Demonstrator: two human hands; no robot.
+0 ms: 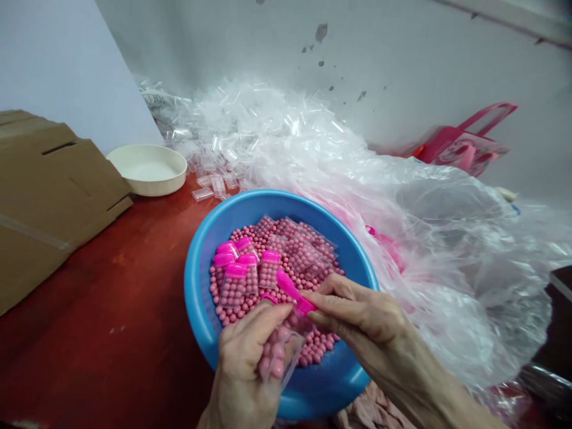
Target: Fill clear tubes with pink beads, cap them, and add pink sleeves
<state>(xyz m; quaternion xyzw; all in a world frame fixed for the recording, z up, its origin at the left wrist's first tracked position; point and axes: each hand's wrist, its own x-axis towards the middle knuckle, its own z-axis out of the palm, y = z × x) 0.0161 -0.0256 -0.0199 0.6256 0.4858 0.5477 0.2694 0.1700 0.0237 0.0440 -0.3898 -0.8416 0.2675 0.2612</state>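
My left hand (pixel 248 354) is wrapped round a clear plastic box (pixel 283 354) with pink balls in it, over the near part of a blue basin (pixel 201 310). Pinched in my right hand (pixel 357 307) is a bright pink cap (pixel 304 305), at the upper end of that box. Another bit of pink shows by my left fingertips. Loose pink balls (pixel 315 348) fill the basin's bottom. On them lie several filled boxes with pink caps (pixel 233 285) at the left and several filled boxes without caps (pixel 304 250) at the back right.
Behind the basin is a big heap of clear empty boxes (pixel 268 113) and plastic bags (pixel 429 238). A cream bowl (pixel 149 170) and a cardboard box (pixel 49 196) stand on the red table (pixel 125 310) at the left. A pink bag (pixel 465 146) is at the back right.
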